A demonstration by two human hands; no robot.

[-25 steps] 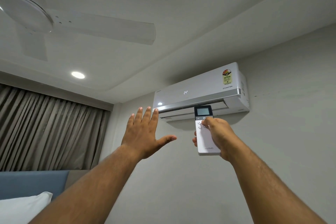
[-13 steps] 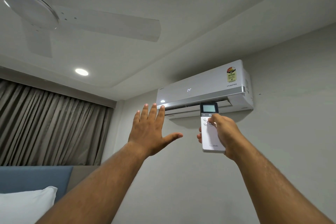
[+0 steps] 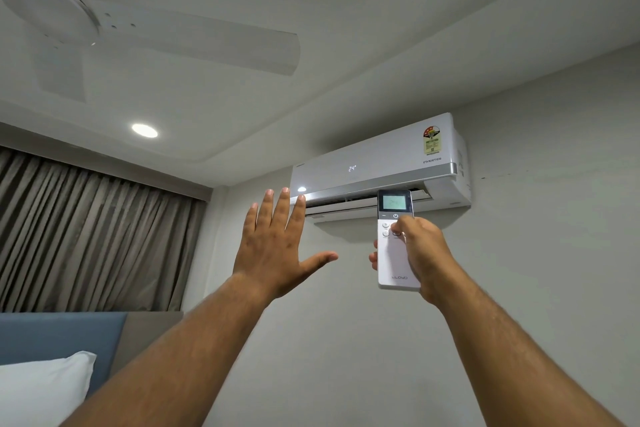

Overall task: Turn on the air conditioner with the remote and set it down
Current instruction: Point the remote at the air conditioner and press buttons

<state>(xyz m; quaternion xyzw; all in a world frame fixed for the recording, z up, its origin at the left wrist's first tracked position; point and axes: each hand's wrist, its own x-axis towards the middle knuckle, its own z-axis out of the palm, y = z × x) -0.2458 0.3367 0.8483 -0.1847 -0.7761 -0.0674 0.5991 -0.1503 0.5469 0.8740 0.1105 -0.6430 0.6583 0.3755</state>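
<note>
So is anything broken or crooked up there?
Nothing looks broken. The air conditioner sits firmly on the wall, showing 24, its flap open. The right hand holds the remote upright; the left hand is open and empty. It only looks tilted because the camera does.

- A white air conditioner (image 3: 377, 166) is mounted high on a grey wall (image 3: 519, 253), just below the ceiling; its open lower flap juts out along its bottom edge.
- The right hand (image 3: 420, 253) holds a white remote (image 3: 394, 246) upright below that bottom edge, its top overlapping the flap in view.
- The left hand (image 3: 277, 243), fingers spread, is raised beside the remote with bare wall showing between them.
- The wall under and to the right of the unit is bare, open space.
- A ceiling fan (image 3: 104, 28) hangs at upper left, well apart from both hands.
- Curtains (image 3: 93, 239), a blue headboard (image 3: 59, 340) and a white pillow (image 3: 41, 388) fill the lower left.
</note>
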